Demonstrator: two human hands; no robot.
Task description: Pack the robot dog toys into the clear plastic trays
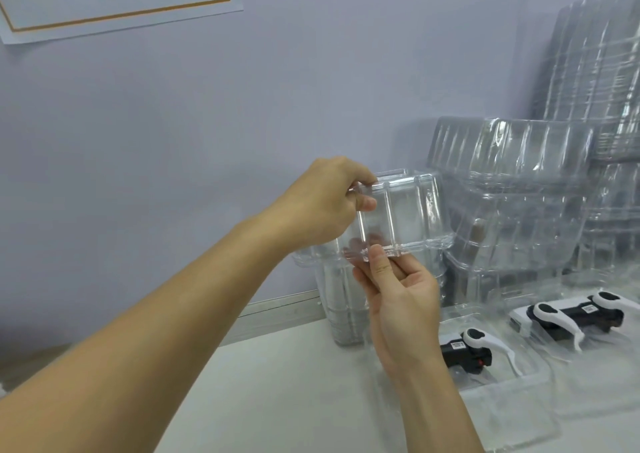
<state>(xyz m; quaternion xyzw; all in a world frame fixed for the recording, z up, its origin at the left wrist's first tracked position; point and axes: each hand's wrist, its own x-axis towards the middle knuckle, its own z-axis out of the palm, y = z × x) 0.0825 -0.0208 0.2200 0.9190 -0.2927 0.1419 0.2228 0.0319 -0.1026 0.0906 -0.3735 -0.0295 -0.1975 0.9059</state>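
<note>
Clear plastic is what I have between my fingers: one tray [398, 215], held up in front of the wall [242, 106], above the stack [343, 300] it seems to belong to. My left hand [325, 206] pinches its far left edge, thumb on the near face and fingers curled over the top rim, while my right hand [398, 293] comes up from below and nips the bottom edge between thumb and fingertips. I judge the two-handed hold is there because these thin shells nest tightly and flex, so one hand steadies while the other peels a single piece free. The tray is tilted with its ribbed face toward me, which lets me check that I have only one layer. The dogs are not in my grip at all. One dog [467, 348], black with white legs, lies in an open tray low and to the right of the held tray, just beside my right wrist and partly hidden by it. A second dog [581, 314] lies further right of that, also in a clear shell on the table [277, 400]. Behind and right of the held tray, more empty shells [512, 192] lean in heaps against the wall. I take it the next step is to set this tray down near the dogs for filling.
</note>
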